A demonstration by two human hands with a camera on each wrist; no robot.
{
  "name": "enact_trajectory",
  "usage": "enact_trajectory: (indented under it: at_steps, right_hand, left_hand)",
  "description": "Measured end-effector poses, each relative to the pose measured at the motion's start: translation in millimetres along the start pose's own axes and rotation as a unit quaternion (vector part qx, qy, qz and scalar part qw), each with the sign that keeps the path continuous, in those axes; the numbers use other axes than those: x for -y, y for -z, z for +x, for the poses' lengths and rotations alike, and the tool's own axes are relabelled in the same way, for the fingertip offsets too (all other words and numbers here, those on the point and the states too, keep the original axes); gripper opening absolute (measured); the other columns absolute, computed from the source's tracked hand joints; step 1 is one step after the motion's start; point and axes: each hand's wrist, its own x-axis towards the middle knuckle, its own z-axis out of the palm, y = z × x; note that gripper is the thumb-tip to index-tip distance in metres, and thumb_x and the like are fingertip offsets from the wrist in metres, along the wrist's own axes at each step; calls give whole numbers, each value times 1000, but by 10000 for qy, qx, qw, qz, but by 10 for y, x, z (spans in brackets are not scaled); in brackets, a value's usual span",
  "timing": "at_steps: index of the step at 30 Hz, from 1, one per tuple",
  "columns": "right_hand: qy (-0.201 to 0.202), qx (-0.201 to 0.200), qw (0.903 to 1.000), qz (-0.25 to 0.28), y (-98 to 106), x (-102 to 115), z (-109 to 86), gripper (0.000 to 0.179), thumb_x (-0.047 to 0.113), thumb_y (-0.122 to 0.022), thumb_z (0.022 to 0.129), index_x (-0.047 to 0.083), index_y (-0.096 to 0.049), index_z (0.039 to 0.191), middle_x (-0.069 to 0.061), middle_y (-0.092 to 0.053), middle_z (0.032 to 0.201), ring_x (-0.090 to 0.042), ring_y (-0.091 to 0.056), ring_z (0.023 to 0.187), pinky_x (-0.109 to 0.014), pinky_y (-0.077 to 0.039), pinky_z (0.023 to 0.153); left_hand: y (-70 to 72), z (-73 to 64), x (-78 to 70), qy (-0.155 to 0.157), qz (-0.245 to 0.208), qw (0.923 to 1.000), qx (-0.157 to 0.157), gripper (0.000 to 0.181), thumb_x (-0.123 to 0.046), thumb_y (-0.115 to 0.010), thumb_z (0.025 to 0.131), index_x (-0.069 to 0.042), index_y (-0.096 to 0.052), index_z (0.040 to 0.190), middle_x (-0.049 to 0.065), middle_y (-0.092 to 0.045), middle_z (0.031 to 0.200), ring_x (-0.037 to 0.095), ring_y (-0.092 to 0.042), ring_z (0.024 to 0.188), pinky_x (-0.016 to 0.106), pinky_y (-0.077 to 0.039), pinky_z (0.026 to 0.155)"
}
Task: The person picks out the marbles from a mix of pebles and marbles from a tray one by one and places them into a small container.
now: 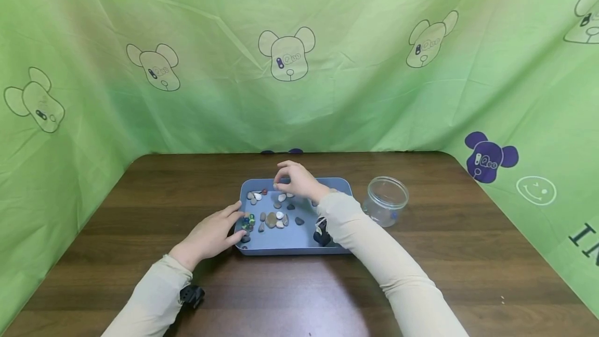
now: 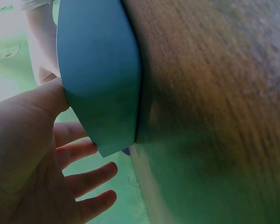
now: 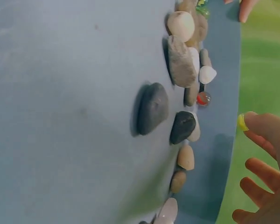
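the right hand (image 1: 301, 181) pinches a small yellow piece (image 3: 243, 122) between thumb and index finger — mostly covered by the thumb — over the far edge of the blue tray (image 1: 290, 251); its other fingers are held apart. the left hand (image 1: 210, 234) is spread at the tray's left end, thumb over the rim, fingertips near a cluster of green and blue marbles (image 1: 248, 221). a red and clear marble (image 3: 203, 98) sits near the far wall beside a white pebble (image 3: 207, 74). mid-tray, a round tan pebble (image 1: 271, 219) lies among smaller stones, with a dark grey pebble (image 1: 299, 221) apart to the right. a clear jar (image 1: 386, 202) stands upright just right of the tray on the brown wooden table (image 1: 140, 212), with a green curtain (image 1: 210, 113) behind.
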Motion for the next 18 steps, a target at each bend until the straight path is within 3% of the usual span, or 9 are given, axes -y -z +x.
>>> enact_trajectory:
  at_steps: [18]
  right_hand:
    - [-198,-3,9994,276,199,2,-143,10,21,-64,87,11,-69,87,-14,-45,142,-31,-42,132,-47,-35,109]
  left_hand:
    - [-3,-11,-8,-99,80,9998,-129,47,-33,-56,91,-3,-55,127,18,-41,145,36,-48,127,49,-40,104]
